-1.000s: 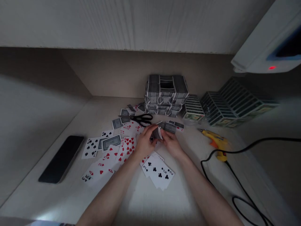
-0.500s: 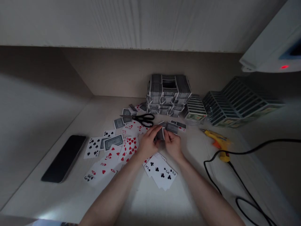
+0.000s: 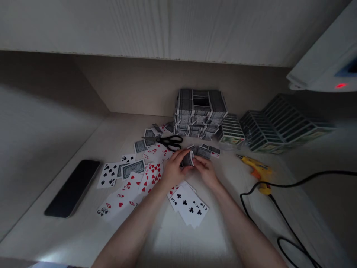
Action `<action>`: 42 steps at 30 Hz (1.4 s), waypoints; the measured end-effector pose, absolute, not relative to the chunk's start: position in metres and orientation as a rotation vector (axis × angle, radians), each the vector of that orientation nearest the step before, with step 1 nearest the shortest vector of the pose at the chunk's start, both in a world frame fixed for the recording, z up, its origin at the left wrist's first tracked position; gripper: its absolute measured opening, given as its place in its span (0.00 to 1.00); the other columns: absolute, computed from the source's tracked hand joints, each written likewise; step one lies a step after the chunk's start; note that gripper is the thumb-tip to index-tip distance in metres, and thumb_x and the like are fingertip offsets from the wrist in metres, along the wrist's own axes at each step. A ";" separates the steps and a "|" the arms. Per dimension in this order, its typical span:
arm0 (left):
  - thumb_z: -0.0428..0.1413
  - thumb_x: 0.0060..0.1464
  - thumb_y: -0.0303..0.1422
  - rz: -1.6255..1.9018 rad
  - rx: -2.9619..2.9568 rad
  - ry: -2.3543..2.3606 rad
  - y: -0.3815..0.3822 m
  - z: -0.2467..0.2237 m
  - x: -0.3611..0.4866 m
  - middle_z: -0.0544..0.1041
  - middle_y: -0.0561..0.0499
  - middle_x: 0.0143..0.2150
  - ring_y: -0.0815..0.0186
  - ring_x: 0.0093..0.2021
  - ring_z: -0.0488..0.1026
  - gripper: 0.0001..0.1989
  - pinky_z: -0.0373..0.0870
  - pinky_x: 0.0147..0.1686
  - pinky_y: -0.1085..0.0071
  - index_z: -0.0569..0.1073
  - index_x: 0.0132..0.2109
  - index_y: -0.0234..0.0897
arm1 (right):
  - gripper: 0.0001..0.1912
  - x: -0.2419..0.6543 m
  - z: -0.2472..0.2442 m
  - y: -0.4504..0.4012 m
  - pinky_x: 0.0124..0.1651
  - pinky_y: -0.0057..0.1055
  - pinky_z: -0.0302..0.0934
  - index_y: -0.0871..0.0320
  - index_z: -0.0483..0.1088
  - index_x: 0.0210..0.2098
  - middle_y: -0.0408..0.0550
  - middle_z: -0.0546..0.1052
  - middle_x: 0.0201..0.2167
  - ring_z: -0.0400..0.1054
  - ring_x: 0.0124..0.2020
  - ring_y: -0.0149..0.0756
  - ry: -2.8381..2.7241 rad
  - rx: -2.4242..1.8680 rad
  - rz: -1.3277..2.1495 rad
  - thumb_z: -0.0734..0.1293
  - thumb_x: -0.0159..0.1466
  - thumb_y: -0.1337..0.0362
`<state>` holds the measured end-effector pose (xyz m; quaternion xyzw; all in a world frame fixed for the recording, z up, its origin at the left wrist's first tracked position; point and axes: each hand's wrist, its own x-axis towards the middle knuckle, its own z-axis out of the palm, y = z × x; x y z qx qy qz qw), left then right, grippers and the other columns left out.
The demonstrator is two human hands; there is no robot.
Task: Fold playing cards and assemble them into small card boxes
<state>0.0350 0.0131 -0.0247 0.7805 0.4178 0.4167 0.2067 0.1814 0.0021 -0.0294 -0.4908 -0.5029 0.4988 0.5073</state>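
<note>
Between my two hands is a small folded playing card (image 3: 187,159) with a grey patterned back. My left hand (image 3: 175,166) grips it from the left, fingers over the top and thumb below. On its right edge, my right hand (image 3: 205,170) pinches it with the fingertips. Just in front of my hands lie face-up club cards (image 3: 189,204). Behind them are black-handled scissors (image 3: 170,141) and several grey-backed card pieces (image 3: 203,152). Loose heart cards (image 3: 152,176) spread out to the left of my left hand.
A block built of folded cards (image 3: 200,111) stands at the back wall, beside stacked card boxes (image 3: 276,130). On the right lies a yellow glue gun (image 3: 256,167) with a looping black cord (image 3: 295,173). A phone (image 3: 73,188) rests at left. A shelf (image 3: 145,29) overhangs everything.
The folded card has tilted and shifted slightly left and down in my hands. My right fingers have moved lower along its edge. The view has shifted a little.
</note>
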 end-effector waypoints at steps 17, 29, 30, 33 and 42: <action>0.58 0.48 0.38 1.145 2.212 1.193 0.013 -0.027 0.035 0.67 0.46 0.54 0.61 0.54 0.65 0.27 0.65 0.54 0.60 0.63 0.55 0.41 | 0.12 0.180 -0.030 0.003 0.34 0.32 0.61 0.58 0.75 0.31 0.45 0.76 0.28 0.67 0.31 0.38 -1.164 -1.224 1.191 0.60 0.55 0.62; 0.55 0.47 0.26 1.128 2.262 1.158 0.011 -0.025 0.033 0.69 0.47 0.52 0.60 0.54 0.63 0.26 0.63 0.54 0.58 0.64 0.55 0.41 | 0.12 0.175 -0.026 -0.003 0.38 0.33 0.60 0.58 0.72 0.37 0.45 0.74 0.31 0.66 0.34 0.37 -1.425 -1.093 1.213 0.62 0.58 0.59; 0.55 0.47 0.26 1.121 2.267 1.146 0.011 -0.024 0.033 0.69 0.47 0.51 0.60 0.55 0.63 0.26 0.62 0.54 0.58 0.64 0.55 0.41 | 0.12 0.175 -0.026 -0.003 0.35 0.32 0.60 0.59 0.72 0.34 0.45 0.73 0.28 0.65 0.31 0.36 -1.421 -1.113 1.196 0.62 0.58 0.58; 0.56 0.46 0.27 1.110 2.245 1.101 0.012 -0.020 0.033 0.68 0.46 0.52 0.59 0.56 0.62 0.26 0.61 0.55 0.58 0.65 0.54 0.40 | 0.12 0.173 -0.026 -0.002 0.33 0.30 0.59 0.59 0.71 0.28 0.44 0.72 0.25 0.64 0.29 0.35 -1.353 -1.154 1.173 0.63 0.57 0.56; 0.48 0.56 0.39 1.081 1.700 1.269 0.013 -0.012 0.032 0.72 0.53 0.30 0.71 0.30 0.68 0.12 0.66 0.32 0.75 0.69 0.37 0.35 | 0.15 0.165 -0.018 -0.006 0.18 0.28 0.59 0.56 0.68 0.29 0.41 0.71 0.20 0.63 0.15 0.31 -1.141 -1.230 1.358 0.65 0.54 0.50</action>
